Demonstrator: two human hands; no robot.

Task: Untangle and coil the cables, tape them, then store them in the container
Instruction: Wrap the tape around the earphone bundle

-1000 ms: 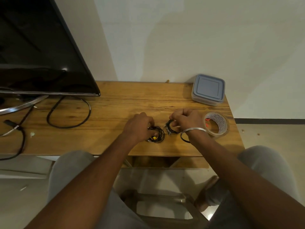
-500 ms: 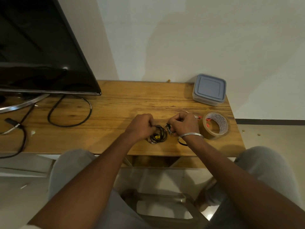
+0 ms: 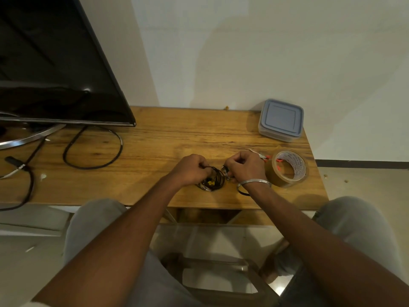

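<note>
Both hands pinch the cable coil so it can't unwind: left hand at 9, right hand at 3, tape close by.

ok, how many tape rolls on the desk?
1. The brown tape roll stands on edge near the wooden desk's right edge, just right of the right hand, in front of the lidded container. No other is visible.

Dim warm indoor light; soft shadows; wide-angle bowing at edges
</note>
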